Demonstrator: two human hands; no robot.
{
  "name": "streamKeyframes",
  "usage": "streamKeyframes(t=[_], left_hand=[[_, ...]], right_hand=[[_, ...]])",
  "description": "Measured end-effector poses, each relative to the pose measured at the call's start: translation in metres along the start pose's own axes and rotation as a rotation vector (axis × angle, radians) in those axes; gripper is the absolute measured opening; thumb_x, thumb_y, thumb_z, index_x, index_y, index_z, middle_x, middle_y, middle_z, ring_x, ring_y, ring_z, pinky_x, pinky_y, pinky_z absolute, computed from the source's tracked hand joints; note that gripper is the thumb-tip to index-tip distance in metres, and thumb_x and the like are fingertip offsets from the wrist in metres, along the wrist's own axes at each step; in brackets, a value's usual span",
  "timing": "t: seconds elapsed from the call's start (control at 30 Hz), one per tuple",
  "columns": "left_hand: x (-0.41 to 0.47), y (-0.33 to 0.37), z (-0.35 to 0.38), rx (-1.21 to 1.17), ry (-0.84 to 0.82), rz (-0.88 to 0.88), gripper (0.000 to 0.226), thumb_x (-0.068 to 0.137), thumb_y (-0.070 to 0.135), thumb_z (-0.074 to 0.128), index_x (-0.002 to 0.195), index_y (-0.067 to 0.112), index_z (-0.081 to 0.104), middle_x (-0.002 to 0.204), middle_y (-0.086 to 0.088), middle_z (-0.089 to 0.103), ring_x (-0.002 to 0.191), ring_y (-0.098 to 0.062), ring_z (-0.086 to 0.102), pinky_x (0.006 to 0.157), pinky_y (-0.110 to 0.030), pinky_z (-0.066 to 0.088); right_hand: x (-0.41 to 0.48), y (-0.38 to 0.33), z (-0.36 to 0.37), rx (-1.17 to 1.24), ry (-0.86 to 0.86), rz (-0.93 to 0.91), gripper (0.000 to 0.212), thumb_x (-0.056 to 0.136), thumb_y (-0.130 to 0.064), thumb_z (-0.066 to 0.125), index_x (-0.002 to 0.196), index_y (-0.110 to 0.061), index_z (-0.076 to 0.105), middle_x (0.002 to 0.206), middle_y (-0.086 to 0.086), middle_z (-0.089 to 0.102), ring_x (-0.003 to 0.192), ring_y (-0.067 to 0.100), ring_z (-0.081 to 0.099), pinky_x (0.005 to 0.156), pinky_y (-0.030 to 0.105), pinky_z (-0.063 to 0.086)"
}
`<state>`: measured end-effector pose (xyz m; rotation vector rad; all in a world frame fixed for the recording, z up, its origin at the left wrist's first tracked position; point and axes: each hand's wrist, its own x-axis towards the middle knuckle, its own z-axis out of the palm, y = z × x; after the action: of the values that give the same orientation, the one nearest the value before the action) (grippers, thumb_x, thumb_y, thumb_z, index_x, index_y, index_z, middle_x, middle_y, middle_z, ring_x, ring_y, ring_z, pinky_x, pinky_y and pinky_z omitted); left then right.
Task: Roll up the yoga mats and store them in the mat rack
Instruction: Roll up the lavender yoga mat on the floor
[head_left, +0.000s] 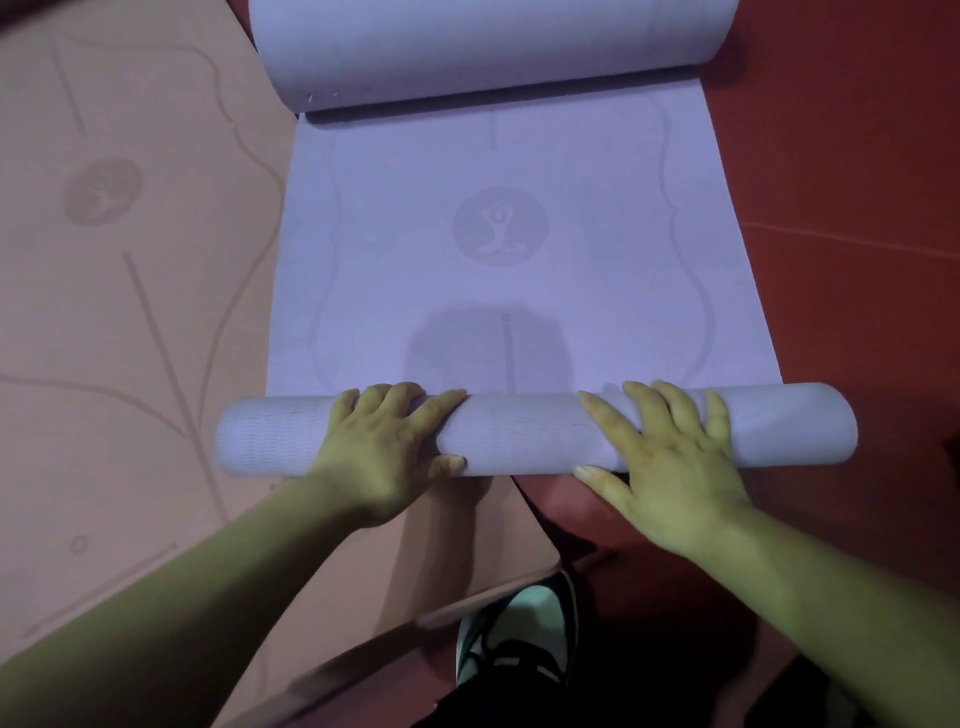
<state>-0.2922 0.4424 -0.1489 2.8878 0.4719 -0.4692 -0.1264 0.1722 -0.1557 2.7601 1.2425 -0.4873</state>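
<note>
Progress: early in the job, by my reading. Only the near end of the lavender mat (498, 234) is wound into a roll (519, 431); most of its length lies flat on the red floor (857, 208), running toward the top of the frame.
Far end: a loose curl (493, 47) stands up at the top centre, so that end is not lying flat either.
Left to do: finish rolling this mat, roll the peach mat (130, 260) spread flat across the left of the frame, and carry both to the mat rack, which is not in view.
Roll position: lower centre, lying crosswise, its left end over the peach mat.
Left hand (384, 441): palm down on the left part of the roll, fingers (400, 395) spread and draped over its top, thumb against the near side; it presses, not clenches.
Right hand (670, 452): palm down on the right part, fingers (670, 395) splayed nearly straight across the roll, thumb at the near edge.
Other: a shoe (519, 634) shows at the bottom centre, just behind the roll.
</note>
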Motion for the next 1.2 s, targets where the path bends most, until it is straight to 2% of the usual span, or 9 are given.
streamKeyframes(t=[0.1, 0.3, 0.4, 0.53, 0.67, 0.8, 0.97, 1.1, 1.2], left_hand=[[0.002, -0.001, -0.002, -0.01, -0.011, 0.014, 0.078, 0.083, 0.084, 0.023, 0.154, 0.051, 0.023, 0.139, 0.008, 0.047, 0.128, -0.024, 0.043, 0.11, -0.049, 0.029], [-0.006, 0.006, 0.004, 0.021, 0.094, 0.011, 0.073, 0.091, 0.078, 0.03, 0.156, 0.044, 0.03, 0.14, -0.005, 0.049, 0.129, -0.032, 0.046, 0.109, -0.065, 0.03], [-0.013, 0.014, 0.012, 0.04, 0.152, 0.012, 0.075, 0.089, 0.075, 0.04, 0.155, 0.04, 0.035, 0.142, -0.011, 0.049, 0.131, -0.039, 0.046, 0.109, -0.068, 0.028], [-0.007, 0.013, 0.01, 0.031, 0.135, -0.012, 0.072, 0.088, 0.075, 0.037, 0.151, 0.041, 0.038, 0.137, -0.007, 0.051, 0.127, -0.037, 0.048, 0.108, -0.066, 0.03], [0.003, 0.007, 0.001, -0.001, 0.075, -0.017, 0.072, 0.087, 0.078, 0.029, 0.151, 0.045, 0.033, 0.137, -0.004, 0.051, 0.126, -0.033, 0.048, 0.109, -0.063, 0.03], [0.007, 0.005, -0.003, -0.021, 0.031, -0.018, 0.074, 0.085, 0.081, 0.025, 0.152, 0.049, 0.028, 0.141, -0.002, 0.048, 0.131, -0.03, 0.044, 0.111, -0.061, 0.027], [0.012, 0.003, -0.006, -0.021, 0.017, -0.005, 0.074, 0.085, 0.081, 0.026, 0.153, 0.05, 0.027, 0.14, -0.001, 0.049, 0.131, -0.03, 0.045, 0.111, -0.062, 0.028], [0.016, 0.002, -0.006, 0.018, 0.081, 0.023, 0.071, 0.089, 0.077, 0.033, 0.152, 0.043, 0.036, 0.132, -0.004, 0.056, 0.121, -0.034, 0.055, 0.103, -0.066, 0.037], [0.014, 0.005, -0.004, 0.043, 0.139, 0.024, 0.069, 0.092, 0.074, 0.032, 0.151, 0.041, 0.041, 0.131, -0.008, 0.056, 0.118, -0.036, 0.056, 0.099, -0.067, 0.04]], right_hand=[[0.003, 0.0, -0.002, 0.0, 0.006, 0.006, 0.073, 0.085, -0.076, 0.034, 0.148, -0.04, 0.043, 0.142, 0.008, 0.051, 0.131, 0.034, 0.044, 0.108, 0.068, 0.026], [0.012, 0.004, -0.006, -0.01, -0.058, 0.009, 0.074, 0.085, -0.079, 0.025, 0.149, -0.043, 0.037, 0.142, 0.004, 0.05, 0.129, 0.029, 0.042, 0.108, 0.065, 0.027], [0.017, 0.006, -0.009, -0.014, -0.071, 0.001, 0.079, 0.083, -0.081, 0.016, 0.152, -0.047, 0.027, 0.149, 0.001, 0.043, 0.135, 0.028, 0.036, 0.112, 0.062, 0.021], [0.021, 0.008, -0.012, -0.012, -0.064, -0.013, 0.082, 0.08, -0.082, 0.009, 0.155, -0.049, 0.015, 0.156, -0.002, 0.034, 0.14, 0.025, 0.029, 0.115, 0.06, 0.015], [0.017, 0.004, -0.009, -0.002, 0.011, 0.013, 0.075, 0.085, -0.077, 0.026, 0.152, -0.043, 0.036, 0.148, 0.008, 0.046, 0.136, 0.033, 0.04, 0.11, 0.07, 0.023], [0.007, -0.005, 0.001, -0.007, 0.073, 0.04, 0.075, 0.085, -0.071, 0.041, 0.151, -0.036, 0.043, 0.147, 0.013, 0.048, 0.138, 0.039, 0.041, 0.11, 0.073, 0.016], [0.019, 0.002, -0.004, -0.014, 0.002, 0.037, 0.076, 0.085, -0.077, 0.027, 0.149, -0.04, 0.041, 0.144, 0.008, 0.051, 0.134, 0.034, 0.043, 0.109, 0.07, 0.022], [0.028, 0.006, -0.011, -0.015, -0.03, 0.026, 0.08, 0.082, -0.079, 0.015, 0.154, -0.046, 0.026, 0.152, 0.003, 0.041, 0.14, 0.028, 0.033, 0.112, 0.065, 0.016], [0.03, 0.007, -0.014, 0.034, -0.018, 0.017, 0.082, 0.08, -0.08, 0.014, 0.154, -0.046, 0.027, 0.153, 0.002, 0.041, 0.14, 0.028, 0.033, 0.113, 0.065, 0.015]])
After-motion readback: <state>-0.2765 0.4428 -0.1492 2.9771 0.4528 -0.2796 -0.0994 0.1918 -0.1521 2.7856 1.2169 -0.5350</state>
